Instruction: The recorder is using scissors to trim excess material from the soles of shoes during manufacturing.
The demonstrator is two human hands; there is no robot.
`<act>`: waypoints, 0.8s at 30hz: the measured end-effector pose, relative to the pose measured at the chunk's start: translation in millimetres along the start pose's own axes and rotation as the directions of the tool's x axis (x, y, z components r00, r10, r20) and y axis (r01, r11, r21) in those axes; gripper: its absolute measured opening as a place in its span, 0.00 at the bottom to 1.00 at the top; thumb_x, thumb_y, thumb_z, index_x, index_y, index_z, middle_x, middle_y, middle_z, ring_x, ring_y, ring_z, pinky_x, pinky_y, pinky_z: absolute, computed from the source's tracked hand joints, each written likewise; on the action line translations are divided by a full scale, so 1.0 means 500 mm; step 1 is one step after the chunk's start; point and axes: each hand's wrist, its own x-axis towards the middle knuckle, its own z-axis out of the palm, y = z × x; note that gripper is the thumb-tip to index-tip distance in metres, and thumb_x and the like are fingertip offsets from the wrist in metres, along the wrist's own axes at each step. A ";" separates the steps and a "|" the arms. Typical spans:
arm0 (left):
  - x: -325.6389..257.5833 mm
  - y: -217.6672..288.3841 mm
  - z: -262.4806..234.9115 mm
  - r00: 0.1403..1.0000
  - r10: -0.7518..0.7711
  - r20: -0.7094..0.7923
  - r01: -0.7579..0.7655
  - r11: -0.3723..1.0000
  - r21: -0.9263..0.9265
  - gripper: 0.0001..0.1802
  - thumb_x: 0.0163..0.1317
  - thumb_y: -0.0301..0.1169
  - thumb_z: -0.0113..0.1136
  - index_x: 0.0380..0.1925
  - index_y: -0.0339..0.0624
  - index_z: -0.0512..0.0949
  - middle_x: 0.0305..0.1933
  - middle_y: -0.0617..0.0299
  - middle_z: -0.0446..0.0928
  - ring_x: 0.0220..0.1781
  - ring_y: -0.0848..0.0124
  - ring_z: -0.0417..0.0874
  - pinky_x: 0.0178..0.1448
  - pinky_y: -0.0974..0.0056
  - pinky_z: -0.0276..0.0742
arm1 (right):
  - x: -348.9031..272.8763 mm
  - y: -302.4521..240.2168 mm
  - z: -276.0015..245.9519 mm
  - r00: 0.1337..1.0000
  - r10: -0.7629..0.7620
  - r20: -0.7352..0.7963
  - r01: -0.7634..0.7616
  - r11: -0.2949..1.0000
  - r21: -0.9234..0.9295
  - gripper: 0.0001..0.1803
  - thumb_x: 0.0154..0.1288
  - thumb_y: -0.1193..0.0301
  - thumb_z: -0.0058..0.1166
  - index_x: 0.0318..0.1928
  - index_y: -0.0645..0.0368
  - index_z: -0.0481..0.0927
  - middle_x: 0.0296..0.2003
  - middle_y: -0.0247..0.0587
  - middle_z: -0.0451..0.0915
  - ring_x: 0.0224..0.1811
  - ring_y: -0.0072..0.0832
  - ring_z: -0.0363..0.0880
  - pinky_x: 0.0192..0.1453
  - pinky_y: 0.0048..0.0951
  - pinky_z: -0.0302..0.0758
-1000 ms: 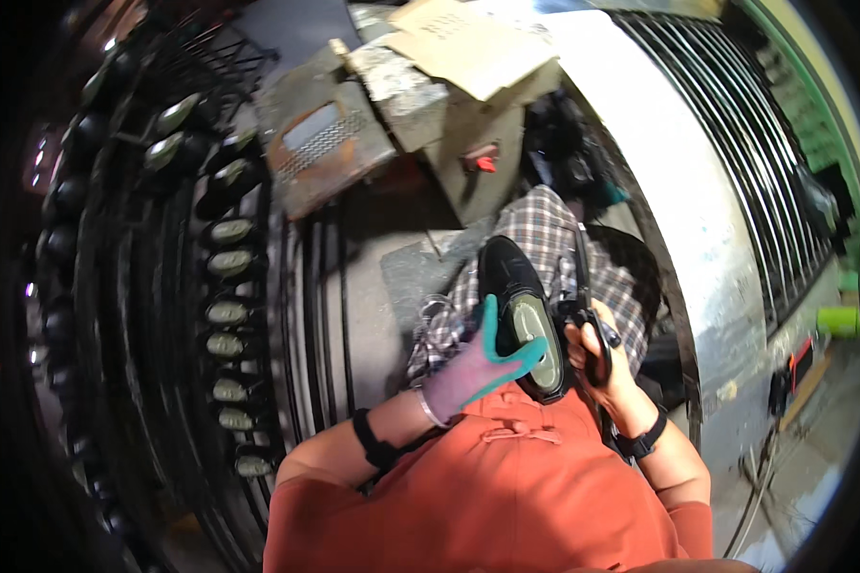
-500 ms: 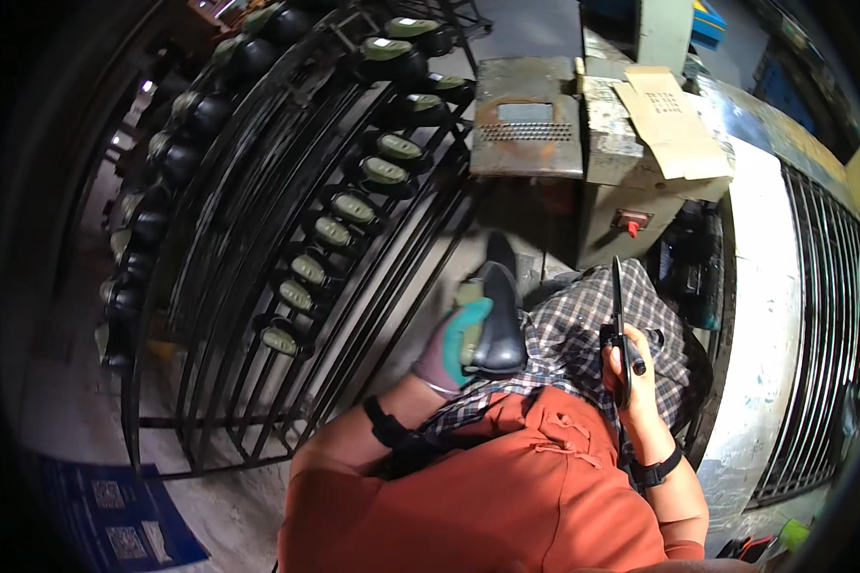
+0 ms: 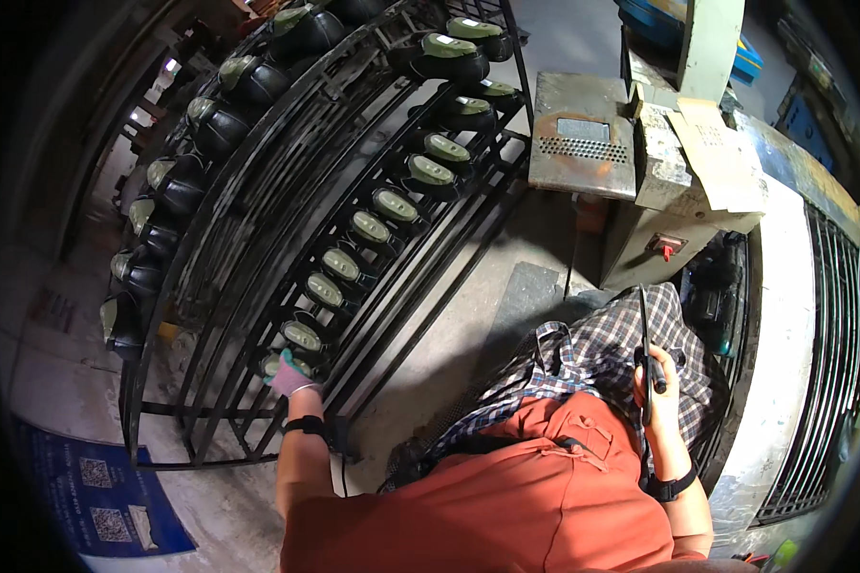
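My left hand (image 3: 293, 378), in a pink and teal glove, is closed on the end of a black shoe (image 3: 273, 366) at the near end of a black metal rack (image 3: 282, 315). That shoe shows a green upper patch or sole; the fingers cover part of it. In line beside it, several like black shoes with green oval faces sit on the rack, the closest being one shoe (image 3: 302, 335). Over my lap, my bare right hand (image 3: 661, 382) grips a black hand tool (image 3: 644, 329) with a long thin upright blade or rod; its exact kind is unclear.
More black shoes (image 3: 222, 124) line the rack's far left side. A rusty metal plate (image 3: 583, 134) and a grey machine box with a red switch (image 3: 667, 250) stand ahead. Checked cloth (image 3: 583, 353) covers my lap. A pale bench (image 3: 784, 286) runs along the right, and a blue poster (image 3: 96, 497) lies lower left.
My left hand has moved left from my lap to the rack with the shoe, which now sits at the row's near end. My right hand still holds the tool; the view has shifted.
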 end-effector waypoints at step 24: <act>-0.509 0.284 0.190 -0.078 0.977 0.200 -0.917 0.008 -0.398 0.26 0.63 0.35 0.63 0.60 0.36 0.73 0.58 0.48 0.78 0.57 0.52 0.80 0.61 0.57 0.75 | -0.335 -0.085 -0.251 0.615 -0.628 -0.476 -0.204 0.457 -0.866 0.28 0.45 0.74 0.64 0.52 0.54 0.77 0.31 0.45 0.76 0.33 0.46 0.78 0.37 0.39 0.75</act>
